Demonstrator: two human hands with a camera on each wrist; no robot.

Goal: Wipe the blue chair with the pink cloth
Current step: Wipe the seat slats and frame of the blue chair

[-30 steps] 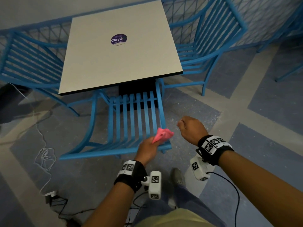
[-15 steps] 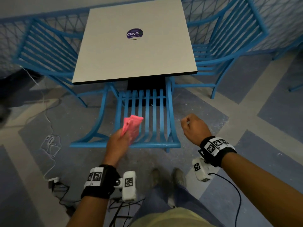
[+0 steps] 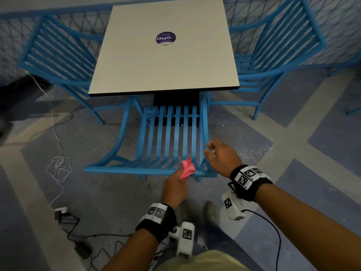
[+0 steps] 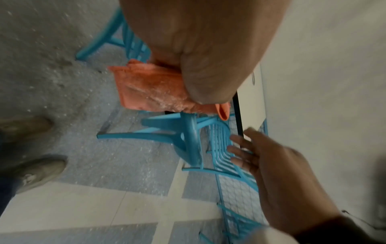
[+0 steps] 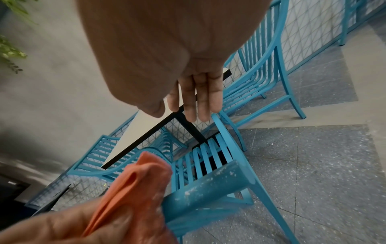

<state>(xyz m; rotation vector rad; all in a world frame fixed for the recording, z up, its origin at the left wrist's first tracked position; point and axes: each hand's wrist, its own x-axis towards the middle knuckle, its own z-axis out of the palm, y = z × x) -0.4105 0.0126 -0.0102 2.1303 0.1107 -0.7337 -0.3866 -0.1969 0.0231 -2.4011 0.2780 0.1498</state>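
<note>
Three blue chairs point(image 3: 172, 137), one table point(image 3: 164, 61), one pink cloth point(image 3: 188, 170).

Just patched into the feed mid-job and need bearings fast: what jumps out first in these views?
The pink cloth stands out, bunched in the left hand at the right end of the blue chair's top rail, which looks dusty in the right wrist view. The right hand hangs open beside the chair's right edge, holding nothing. Beyond the chair stands a pale square table with a round purple sticker.
</note>
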